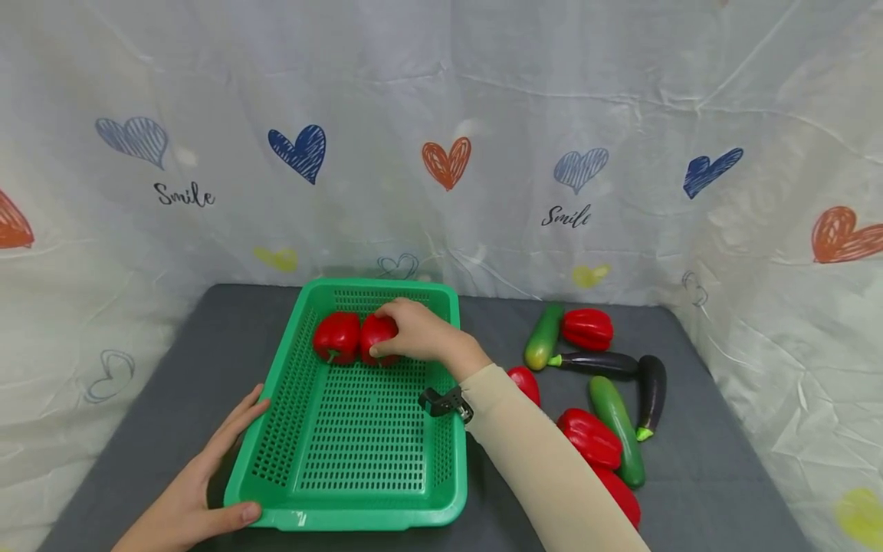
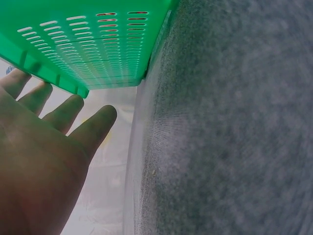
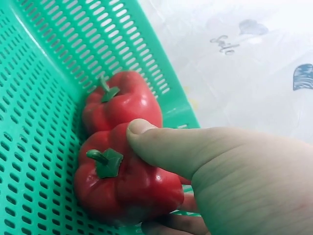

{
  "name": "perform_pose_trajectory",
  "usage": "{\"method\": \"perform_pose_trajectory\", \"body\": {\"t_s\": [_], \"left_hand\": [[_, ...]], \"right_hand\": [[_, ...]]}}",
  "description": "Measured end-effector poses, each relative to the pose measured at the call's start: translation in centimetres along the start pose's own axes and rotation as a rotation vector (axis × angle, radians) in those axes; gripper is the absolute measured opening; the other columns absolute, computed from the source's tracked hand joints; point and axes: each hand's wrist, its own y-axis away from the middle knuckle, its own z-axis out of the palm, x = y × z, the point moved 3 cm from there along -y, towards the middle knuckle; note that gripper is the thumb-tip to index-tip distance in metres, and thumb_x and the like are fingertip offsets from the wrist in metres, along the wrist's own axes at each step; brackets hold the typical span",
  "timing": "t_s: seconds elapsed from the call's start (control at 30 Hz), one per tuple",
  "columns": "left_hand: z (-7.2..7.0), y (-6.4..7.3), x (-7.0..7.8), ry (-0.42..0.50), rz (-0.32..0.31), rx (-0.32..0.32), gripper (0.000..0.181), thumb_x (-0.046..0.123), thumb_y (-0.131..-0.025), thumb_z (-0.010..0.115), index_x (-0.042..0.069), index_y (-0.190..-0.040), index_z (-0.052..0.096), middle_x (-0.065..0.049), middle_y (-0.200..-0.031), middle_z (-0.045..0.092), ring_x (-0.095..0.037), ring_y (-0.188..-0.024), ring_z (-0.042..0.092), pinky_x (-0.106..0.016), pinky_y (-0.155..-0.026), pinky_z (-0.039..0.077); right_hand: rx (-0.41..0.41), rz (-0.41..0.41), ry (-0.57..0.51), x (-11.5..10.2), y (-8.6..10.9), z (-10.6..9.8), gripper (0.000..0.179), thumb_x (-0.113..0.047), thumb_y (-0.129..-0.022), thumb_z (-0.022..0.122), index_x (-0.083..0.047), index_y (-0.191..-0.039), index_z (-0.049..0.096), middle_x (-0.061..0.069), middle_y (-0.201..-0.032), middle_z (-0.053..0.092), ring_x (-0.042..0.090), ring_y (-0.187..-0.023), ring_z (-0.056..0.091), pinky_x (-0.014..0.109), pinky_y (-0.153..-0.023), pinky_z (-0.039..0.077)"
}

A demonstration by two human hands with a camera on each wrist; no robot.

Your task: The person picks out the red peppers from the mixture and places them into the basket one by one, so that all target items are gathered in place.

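Note:
A red bell pepper (image 3: 127, 181) with a green stem sits in the far part of the green basket (image 1: 345, 520), gripped by my right hand (image 1: 416, 331). The thumb presses its side in the right wrist view, while the other fingers are partly hidden behind it. A second red bell pepper (image 1: 337, 337) lies right beside it, to the left. My left hand (image 1: 196, 491) is at the basket's near left corner, its fingers extended along the outer side and the thumb at the front rim. From the left wrist view, those fingertips reach the rim from below.
Right of the basket lie several vegetables: red bell peppers (image 1: 588, 330), a cucumber (image 1: 546, 337), another cucumber (image 1: 618, 429), an eggplant (image 1: 599, 363) and a second eggplant (image 1: 651, 395). The grey table (image 1: 697, 475) backs onto a white curtain (image 1: 372, 207) with printed hearts.

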Motion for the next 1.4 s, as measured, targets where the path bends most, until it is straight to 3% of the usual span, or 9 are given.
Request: {"method": "perform_pose_trajectory", "body": {"t_s": [0.53,1.0,1.4], "left_hand": [[-0.05,0.12,-0.27,0.014,0.021,-0.003,0.103,0.010,-0.089,0.082,0.011,-0.175,0.025,-0.015,-0.183,0.008,-0.011,-0.166,0.009,-0.010,-0.109,0.019],[-0.12,0.08,-0.41,-0.002,-0.033,-0.010,0.103,0.012,-0.091,0.081,0.018,-0.176,0.024,-0.012,-0.183,0.007,-0.008,-0.165,0.008,-0.010,-0.106,0.019],[-0.03,0.14,-0.37,0.018,-0.029,-0.017,0.104,0.008,-0.091,0.081,0.017,-0.176,0.023,-0.010,-0.184,0.005,-0.007,-0.165,0.006,-0.010,-0.107,0.020]], "right_hand": [[0.018,0.013,0.026,0.02,-0.02,-0.02,0.063,-0.038,-0.097,0.084,-0.008,-0.149,0.065,0.008,-0.145,0.061,0.020,-0.121,0.061,0.030,-0.089,0.056],[0.043,0.013,0.030,0.26,-0.08,0.05,0.062,-0.040,-0.097,0.084,-0.007,-0.147,0.067,0.009,-0.142,0.062,0.021,-0.120,0.061,0.031,-0.091,0.055],[0.043,0.029,0.000,0.16,0.05,-0.08,0.061,-0.043,-0.097,0.083,-0.009,-0.147,0.068,0.008,-0.142,0.062,0.020,-0.120,0.060,0.031,-0.091,0.055]]}}
